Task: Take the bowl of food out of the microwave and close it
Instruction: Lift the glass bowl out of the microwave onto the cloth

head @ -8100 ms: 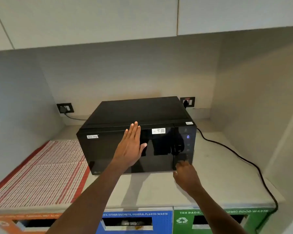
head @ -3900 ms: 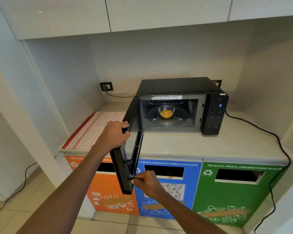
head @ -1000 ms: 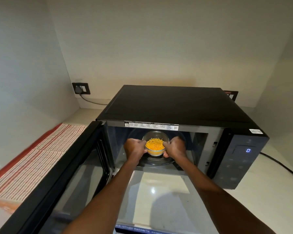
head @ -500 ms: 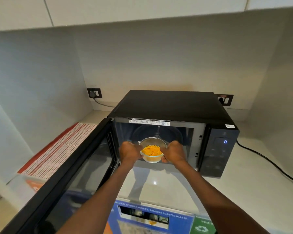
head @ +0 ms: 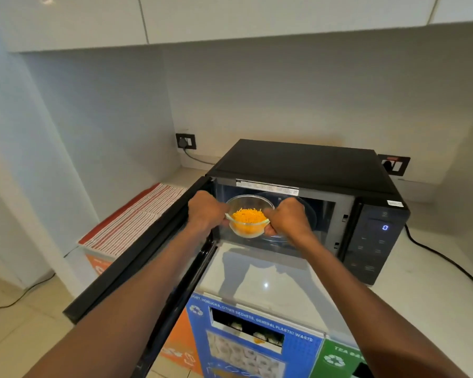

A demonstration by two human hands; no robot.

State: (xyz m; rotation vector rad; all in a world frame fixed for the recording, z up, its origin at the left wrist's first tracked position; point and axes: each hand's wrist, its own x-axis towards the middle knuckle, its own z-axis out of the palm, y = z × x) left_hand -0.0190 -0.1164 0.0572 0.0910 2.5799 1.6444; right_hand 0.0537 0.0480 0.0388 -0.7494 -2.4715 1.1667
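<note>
Now lifted clear of the glass turntable and drawn toward the mouth of the cavity, where half a second ago sat a little deeper: the small clear glass bowl of orange shredded food (head: 247, 221), at the centre of the frame. Held in the air, level, just at the front opening of the black microwave oven (head: 311, 170), not yet over the pale stone surface (head: 426, 268). Left hand (head: 206, 211) curled and pressed on the left wall of the bowl, right hand (head: 290, 218) curled and pressed on the right wall, with fingertips (head: 269, 230) tucked below the rim. Probably gripped from both sides like this to keep the loose food level and to spread the heat of the glass. Black glass door (head: 137, 257) swung wide toward the lower left of the frame, out past the edge of the surface, so leaving a free path outward. Striped red and white cloth (head: 133, 218) lying at the left of the frame, beside the door. Still to do, by judgement: bowl set down, door pushed shut.
</note>
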